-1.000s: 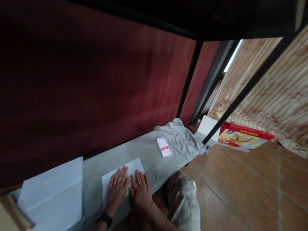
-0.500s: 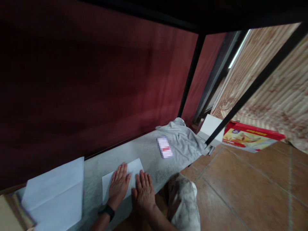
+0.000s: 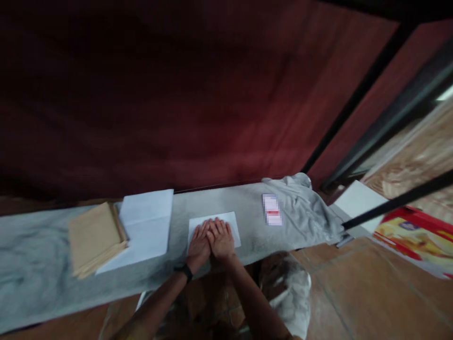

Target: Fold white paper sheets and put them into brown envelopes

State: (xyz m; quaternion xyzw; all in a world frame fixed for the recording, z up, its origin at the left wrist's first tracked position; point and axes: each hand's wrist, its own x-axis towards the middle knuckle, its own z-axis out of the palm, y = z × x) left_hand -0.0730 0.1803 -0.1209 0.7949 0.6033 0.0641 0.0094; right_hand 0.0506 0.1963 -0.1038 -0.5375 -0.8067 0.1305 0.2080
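A folded sheet of white paper (image 3: 231,222) lies flat on the grey cloth-covered bench (image 3: 247,245). My left hand (image 3: 198,244), with a dark band on its wrist, rests palm down on the paper, fingers stretched out. Right beside it, touching or slightly overlapping it, my right hand (image 3: 221,238) also lies flat on the sheet. Their palms hide the paper's middle and part of its near edge. To the left is a larger white sheet (image 3: 148,222) with a crease across it, partly under a stack of brown paper envelopes or bags (image 3: 95,233).
A phone-shaped, pixelated item (image 3: 272,210) lies to the right on the bench, beside bunched grey cloth (image 3: 307,208). A dark red panel (image 3: 212,118) rises behind. Black metal bars (image 3: 361,94) and a red printed box (image 3: 421,236) stand at the right, over floor tiles (image 3: 347,293).
My hands have come together on the folded paper; the right one has moved over toward the left. The view has swung left, bringing the brown stack fully into sight.
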